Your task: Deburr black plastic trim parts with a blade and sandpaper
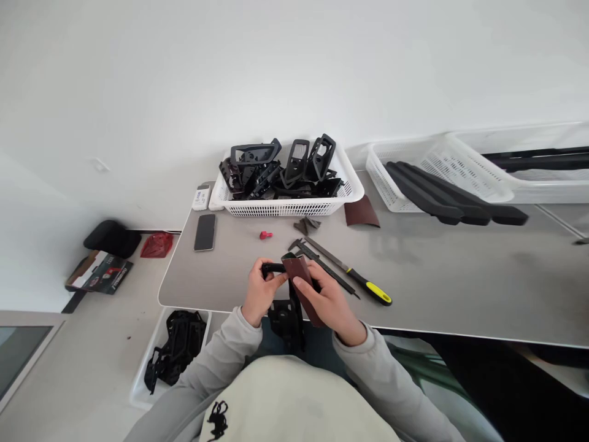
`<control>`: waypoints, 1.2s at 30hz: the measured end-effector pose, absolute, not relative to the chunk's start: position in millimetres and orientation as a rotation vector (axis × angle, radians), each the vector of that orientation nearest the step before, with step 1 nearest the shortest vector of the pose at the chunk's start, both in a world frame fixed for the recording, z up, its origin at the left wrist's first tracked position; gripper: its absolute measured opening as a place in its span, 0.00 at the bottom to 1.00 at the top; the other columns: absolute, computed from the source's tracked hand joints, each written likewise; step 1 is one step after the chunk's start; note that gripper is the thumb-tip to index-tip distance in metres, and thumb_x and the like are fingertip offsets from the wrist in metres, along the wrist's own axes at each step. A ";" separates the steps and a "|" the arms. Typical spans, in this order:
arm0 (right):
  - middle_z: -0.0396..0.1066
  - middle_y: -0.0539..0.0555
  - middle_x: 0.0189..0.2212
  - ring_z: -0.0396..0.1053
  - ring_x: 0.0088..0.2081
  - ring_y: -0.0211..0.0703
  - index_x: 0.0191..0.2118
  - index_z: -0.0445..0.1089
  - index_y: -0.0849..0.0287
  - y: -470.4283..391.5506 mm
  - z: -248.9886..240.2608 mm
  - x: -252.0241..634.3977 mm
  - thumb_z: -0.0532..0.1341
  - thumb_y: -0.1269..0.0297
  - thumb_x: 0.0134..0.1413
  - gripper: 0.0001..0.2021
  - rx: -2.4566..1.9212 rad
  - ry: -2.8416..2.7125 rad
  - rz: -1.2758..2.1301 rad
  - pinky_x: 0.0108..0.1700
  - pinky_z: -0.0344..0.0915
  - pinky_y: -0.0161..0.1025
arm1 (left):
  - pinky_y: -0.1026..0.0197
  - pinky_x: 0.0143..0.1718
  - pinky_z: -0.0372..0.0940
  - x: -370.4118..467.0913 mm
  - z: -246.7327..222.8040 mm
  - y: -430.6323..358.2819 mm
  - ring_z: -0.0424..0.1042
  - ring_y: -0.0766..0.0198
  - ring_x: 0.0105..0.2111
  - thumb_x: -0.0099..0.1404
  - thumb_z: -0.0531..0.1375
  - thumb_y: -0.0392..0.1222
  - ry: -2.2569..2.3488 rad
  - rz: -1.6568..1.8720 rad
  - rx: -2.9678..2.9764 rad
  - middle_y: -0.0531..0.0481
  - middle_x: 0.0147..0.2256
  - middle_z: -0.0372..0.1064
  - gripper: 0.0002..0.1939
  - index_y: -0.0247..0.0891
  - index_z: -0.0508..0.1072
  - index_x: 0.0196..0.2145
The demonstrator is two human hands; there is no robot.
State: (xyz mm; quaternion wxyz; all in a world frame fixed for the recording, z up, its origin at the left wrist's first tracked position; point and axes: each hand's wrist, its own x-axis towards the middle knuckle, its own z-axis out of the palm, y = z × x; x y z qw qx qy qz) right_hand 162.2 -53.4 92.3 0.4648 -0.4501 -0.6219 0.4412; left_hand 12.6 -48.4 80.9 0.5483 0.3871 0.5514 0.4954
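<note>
My left hand (260, 290) is closed around the upper bar of a black plastic frame part (284, 319), whose lower end hangs in front of the table's edge. My right hand (332, 302) grips a folded strip of reddish-brown sandpaper (301, 276), thumb on top. The sandpaper lies against the part's upper end and hides some of it. Just beyond my hands are a dark caliper (329, 270) and a file with a black and yellow handle (372, 290). A crumpled dark scrap (307, 224) and a small red piece (265, 235) lie farther back.
At the wall stands a white basket (285, 209) of black plastic parts. Another white basket (380, 169), with long dark pieces (453, 193) overhanging it, is to its right. A sandpaper sheet (362, 212) and phone (205, 232) lie on the table. A floor bin (154, 344) holds black parts.
</note>
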 end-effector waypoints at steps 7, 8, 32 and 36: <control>0.64 0.50 0.28 0.62 0.32 0.43 0.35 0.69 0.57 -54.0 86.0 163.4 0.59 0.53 0.55 0.12 -1.236 -1.342 1.220 0.35 0.62 0.39 | 0.68 0.19 0.44 13.5 81.4 -50.9 0.45 0.75 0.17 0.45 0.71 0.49 1.337 1.217 0.928 0.66 0.16 0.46 0.24 0.39 0.62 0.32; 0.65 0.49 0.27 0.62 0.31 0.42 0.37 0.69 0.56 -55.3 84.9 163.0 0.59 0.52 0.55 0.13 -1.230 -1.312 1.285 0.34 0.61 0.39 | 0.68 0.20 0.44 14.0 82.0 -51.4 0.45 0.75 0.17 0.44 0.71 0.49 1.341 1.226 0.928 0.65 0.16 0.47 0.24 0.39 0.62 0.31; 0.70 0.50 0.28 0.64 0.31 0.43 0.38 0.73 0.57 -52.7 81.5 174.1 0.61 0.49 0.53 0.16 -1.233 -1.364 1.310 0.35 0.63 0.39 | 0.67 0.19 0.48 11.9 85.2 -53.7 0.51 0.75 0.17 0.52 0.67 0.56 1.170 1.194 0.909 0.61 0.19 0.54 0.21 0.39 0.65 0.32; 0.72 0.52 0.33 0.67 0.36 0.47 0.39 0.73 0.56 -44.9 91.0 187.3 0.61 0.54 0.54 0.12 -1.210 -1.543 1.060 0.42 0.64 0.43 | 0.67 0.20 0.53 9.1 89.6 -55.8 0.56 0.73 0.18 0.52 0.67 0.54 1.152 1.186 0.980 0.59 0.21 0.59 0.20 0.39 0.68 0.35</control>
